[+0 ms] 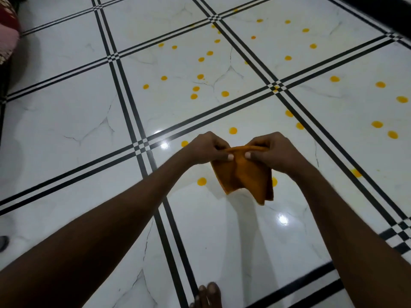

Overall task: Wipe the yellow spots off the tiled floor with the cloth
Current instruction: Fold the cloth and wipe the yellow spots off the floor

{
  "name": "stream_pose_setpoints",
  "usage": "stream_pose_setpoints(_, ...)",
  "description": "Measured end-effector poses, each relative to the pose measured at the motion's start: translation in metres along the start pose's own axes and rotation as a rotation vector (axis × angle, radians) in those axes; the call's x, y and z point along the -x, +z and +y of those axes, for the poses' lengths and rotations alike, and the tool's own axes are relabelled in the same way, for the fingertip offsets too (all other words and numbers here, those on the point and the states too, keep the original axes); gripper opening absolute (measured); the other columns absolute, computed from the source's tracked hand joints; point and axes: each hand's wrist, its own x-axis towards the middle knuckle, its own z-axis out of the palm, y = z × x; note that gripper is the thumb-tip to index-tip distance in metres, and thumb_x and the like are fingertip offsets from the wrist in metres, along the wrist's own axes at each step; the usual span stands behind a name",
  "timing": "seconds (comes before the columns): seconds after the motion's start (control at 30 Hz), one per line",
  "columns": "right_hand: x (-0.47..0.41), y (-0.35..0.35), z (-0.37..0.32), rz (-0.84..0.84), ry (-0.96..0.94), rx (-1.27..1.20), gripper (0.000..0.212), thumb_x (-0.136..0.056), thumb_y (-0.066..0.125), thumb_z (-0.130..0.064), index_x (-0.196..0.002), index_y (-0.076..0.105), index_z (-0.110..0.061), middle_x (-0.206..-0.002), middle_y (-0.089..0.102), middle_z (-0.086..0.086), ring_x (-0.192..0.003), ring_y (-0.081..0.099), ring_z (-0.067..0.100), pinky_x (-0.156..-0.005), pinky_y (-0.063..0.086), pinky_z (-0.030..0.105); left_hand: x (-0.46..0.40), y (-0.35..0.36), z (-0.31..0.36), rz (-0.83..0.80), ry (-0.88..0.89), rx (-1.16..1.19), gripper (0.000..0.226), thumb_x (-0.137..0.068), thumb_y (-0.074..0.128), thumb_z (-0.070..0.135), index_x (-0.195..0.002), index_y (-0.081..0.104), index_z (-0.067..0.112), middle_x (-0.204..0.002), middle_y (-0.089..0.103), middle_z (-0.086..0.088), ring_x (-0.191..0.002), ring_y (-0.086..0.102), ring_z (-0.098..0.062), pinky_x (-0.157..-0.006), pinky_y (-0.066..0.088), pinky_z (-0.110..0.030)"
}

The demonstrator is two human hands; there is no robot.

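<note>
An orange cloth (241, 176) hangs folded in the air above the floor, pinched along its top edge by both hands. My left hand (206, 148) grips its left corner and my right hand (273, 152) grips its right corner, thumbs almost touching. Several yellow spots (202, 181) dot the glossy white tiled floor (66, 121), one just left of the cloth, another partly hidden behind its right edge, and many more spread ahead and to the right, such as a far spot (225, 93).
Black double lines (142, 143) divide the tiles. My bare toes (209, 295) show at the bottom edge. A red and pink fabric item (7, 30) sits at the upper left. A dark edge (378, 10) runs across the upper right corner.
</note>
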Motion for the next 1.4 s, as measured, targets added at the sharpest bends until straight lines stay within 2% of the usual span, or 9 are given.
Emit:
stream_pose_setpoints(0.27, -0.017, -0.02, -0.007, 0.246, 0.033, 0.158, 0.027, -0.092, 0.073, -0.014, -0.116, 0.078, -0.023, -0.104, 0.078, 0.007, -0.098, 0.072, 0.024, -0.085, 0.054, 0.029, -0.019, -0.019, 0.031, 0.37, 0.106, -0.173, 0.017, -0.084, 0.075, 0.022, -0.1, 0.08, 0.024, -0.08, 0.076, 0.003, -0.074, 0.063, -0.01, -0.069, 0.046, -0.026)
stream_pose_setpoints(0.37, -0.004, 0.0, 0.003, 0.3, 0.075, 0.281, 0.033, -0.093, 0.068, -0.015, -0.124, 0.074, -0.025, -0.118, 0.075, 0.012, -0.11, 0.069, 0.035, -0.095, 0.055, 0.039, -0.013, 0.012, 0.016, 0.498, 0.178, -0.297, 0.02, -0.088, 0.069, 0.025, -0.106, 0.079, 0.024, -0.092, 0.078, -0.001, -0.081, 0.067, -0.017, -0.076, 0.048, -0.03)
stream_pose_setpoints(0.57, 0.051, 0.099, 0.058, 0.015, 0.247, 0.528, 0.012, -0.088, 0.055, -0.026, -0.081, 0.059, -0.017, -0.09, 0.072, 0.01, -0.088, 0.07, 0.036, -0.065, 0.037, 0.028, 0.02, 0.099, -0.056, 0.031, 0.112, -0.524, 0.034, -0.085, 0.054, 0.02, -0.111, 0.075, 0.017, -0.102, 0.076, -0.008, -0.088, 0.072, -0.032, -0.082, 0.055, -0.037)
stream_pose_setpoints(0.67, 0.039, 0.116, 0.07, 0.299, 0.113, 0.491, 0.015, -0.084, 0.051, -0.02, -0.073, 0.057, -0.012, -0.072, 0.066, 0.015, -0.065, 0.064, 0.037, -0.057, 0.037, 0.029, 0.021, 0.081, -0.076, 0.257, -0.001, -0.405, 0.027, -0.091, 0.055, 0.018, -0.11, 0.075, 0.015, -0.099, 0.077, -0.005, -0.088, 0.071, -0.023, -0.082, 0.051, -0.03)
stream_pose_setpoints(0.77, 0.005, 0.139, 0.087, 0.274, -0.054, 0.642, 0.038, -0.092, 0.051, -0.026, -0.12, 0.064, -0.003, -0.119, 0.065, 0.026, -0.108, 0.063, 0.046, -0.09, 0.05, 0.05, 0.019, 0.056, -0.104, 0.433, -0.112, -0.372, 0.027, -0.093, 0.059, 0.019, -0.117, 0.069, 0.012, -0.109, 0.071, -0.009, -0.103, 0.064, -0.028, -0.09, 0.05, -0.041)
stream_pose_setpoints(0.87, -0.011, 0.155, 0.114, 0.107, -0.112, 0.75, 0.072, -0.099, 0.037, -0.05, -0.161, 0.029, -0.015, -0.168, 0.023, 0.022, -0.155, 0.022, 0.042, -0.123, 0.023, 0.061, 0.025, 0.044, -0.137, 0.41, -0.251, -0.466, 0.048, -0.096, 0.058, 0.028, -0.14, 0.053, 0.01, -0.138, 0.057, -0.015, -0.128, 0.05, -0.034, -0.104, 0.042, -0.049)
stream_pose_setpoints(1.03, 0.031, 0.199, 0.104, 0.3, 0.124, 0.67, 0.08, -0.097, 0.038, -0.053, -0.165, 0.017, -0.016, -0.17, 0.012, 0.024, -0.157, 0.011, 0.043, -0.126, 0.008, 0.062, 0.044, 0.033, -0.191, 0.378, -0.414, -0.531, 0.071, -0.1, 0.047, 0.045, -0.156, 0.023, 0.008, -0.163, 0.02, -0.019, -0.151, 0.017, -0.035, -0.116, 0.022, -0.055)
stream_pose_setpoints(1.23, -0.026, 0.22, 0.093, 0.062, -0.364, 0.704, 0.081, -0.094, 0.045, -0.059, -0.164, 0.02, -0.025, -0.173, 0.009, 0.012, -0.16, 0.005, 0.035, -0.124, 0.015, 0.064, 0.068, 0.032, -0.241, 0.351, -0.459, -0.528, 0.074, -0.102, 0.041, 0.042, -0.159, 0.007, 0.01, -0.167, 0.006, -0.013, -0.154, 0.003, -0.03, -0.119, 0.02, -0.053)
stream_pose_setpoints(1.4, -0.027, 0.174, 0.116, 0.386, 0.075, 0.716, 0.08, -0.094, 0.041, -0.055, -0.164, 0.022, -0.02, -0.17, 0.017, 0.022, -0.156, 0.014, 0.045, -0.123, 0.013, 0.064, 0.072, 0.035, -0.244, 0.404, -0.422, -0.501, 0.082, -0.092, 0.023, 0.056, -0.159, 0.009, 0.011, -0.167, 0.01, -0.011, -0.154, 0.006, -0.029, -0.119, 0.02, -0.051)
